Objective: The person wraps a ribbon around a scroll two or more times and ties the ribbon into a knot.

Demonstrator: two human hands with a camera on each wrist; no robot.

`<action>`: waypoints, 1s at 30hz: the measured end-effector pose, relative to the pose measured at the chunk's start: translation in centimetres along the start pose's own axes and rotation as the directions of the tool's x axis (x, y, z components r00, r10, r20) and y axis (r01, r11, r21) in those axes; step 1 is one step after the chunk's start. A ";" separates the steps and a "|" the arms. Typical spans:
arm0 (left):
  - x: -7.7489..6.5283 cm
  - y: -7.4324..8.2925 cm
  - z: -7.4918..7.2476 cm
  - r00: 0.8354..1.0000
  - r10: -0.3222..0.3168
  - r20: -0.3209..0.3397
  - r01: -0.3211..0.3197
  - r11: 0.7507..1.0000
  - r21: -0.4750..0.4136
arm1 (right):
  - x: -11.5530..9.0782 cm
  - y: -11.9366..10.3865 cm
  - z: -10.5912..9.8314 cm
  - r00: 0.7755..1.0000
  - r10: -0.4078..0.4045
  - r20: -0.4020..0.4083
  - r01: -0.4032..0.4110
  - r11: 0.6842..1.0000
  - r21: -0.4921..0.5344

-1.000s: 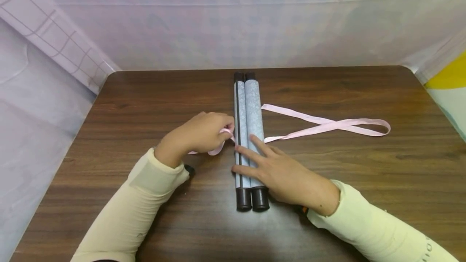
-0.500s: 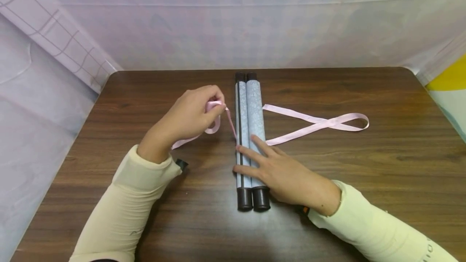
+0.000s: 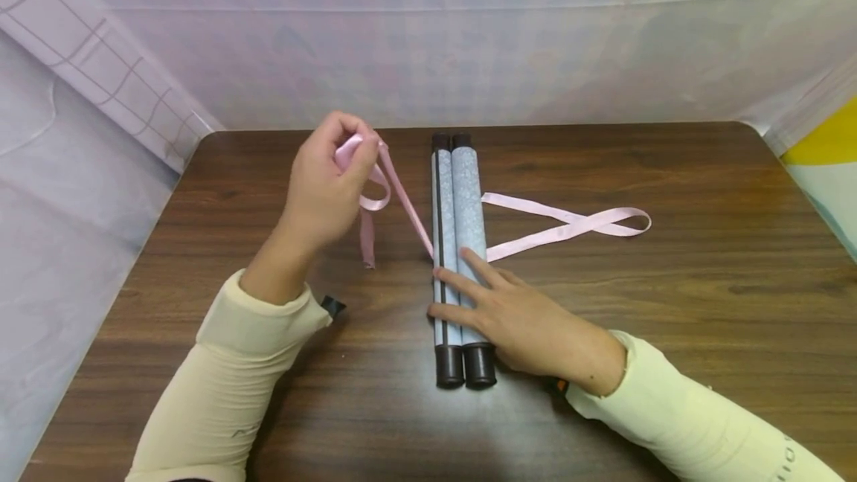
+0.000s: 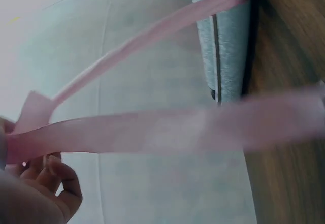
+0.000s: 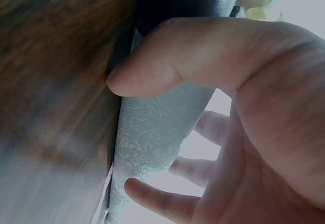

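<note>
L hand [image 3: 328, 181] is up off the worktop [image 3: 669, 311], fingers curled, pinching pink satin ribbon [image 4: 152, 132]; one strand slants down to the scroll's L side, a loose end dangles below. R hand [image 3: 515, 318], fingers spread, rests on the near half of the double-rolled scroll [image 3: 469, 203], blue-grey patterned w/ dk end knobs, lying mid-worktop. Ribbon loop lies crossed R of it. R sleeve [image 3: 683, 407] has printed letters [image 3: 788, 458], partly cut off, can't read.

Right sleeve [image 3: 696, 407]: dark letters [image 3: 790, 460], one perhaps "O", rest illegible.
</note>
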State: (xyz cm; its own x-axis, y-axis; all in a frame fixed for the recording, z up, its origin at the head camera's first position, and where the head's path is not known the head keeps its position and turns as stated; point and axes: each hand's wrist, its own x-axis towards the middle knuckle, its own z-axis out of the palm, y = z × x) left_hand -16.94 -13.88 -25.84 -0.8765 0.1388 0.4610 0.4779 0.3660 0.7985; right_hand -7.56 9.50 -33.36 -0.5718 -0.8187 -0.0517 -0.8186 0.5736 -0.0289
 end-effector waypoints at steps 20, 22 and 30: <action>0.6 1.2 -1.6 0.858 0.081 -0.507 -0.338 0.832 -0.439 | 0.0 -0.2 0.0 1.000 0.004 0.004 -0.004 1.000 0.002; 0.7 1.0 -1.8 0.870 0.042 -0.491 -0.271 0.873 -0.405 | 0.0 -0.1 0.0 1.000 0.006 0.007 -0.006 1.000 -0.001; 0.5 -1.4 -1.3 0.988 -0.153 -0.015 0.152 0.957 0.246 | 0.0 -0.1 -0.1 0.999 0.019 0.027 -0.019 1.000 0.002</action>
State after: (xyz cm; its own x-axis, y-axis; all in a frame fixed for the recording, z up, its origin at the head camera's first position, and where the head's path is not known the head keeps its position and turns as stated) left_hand -17.97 -15.49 -26.24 -0.9381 0.0670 0.3397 0.3104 0.5977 0.7392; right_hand -7.47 9.40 -33.29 -0.5858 -0.8065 -0.0795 -0.8073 0.5893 -0.0298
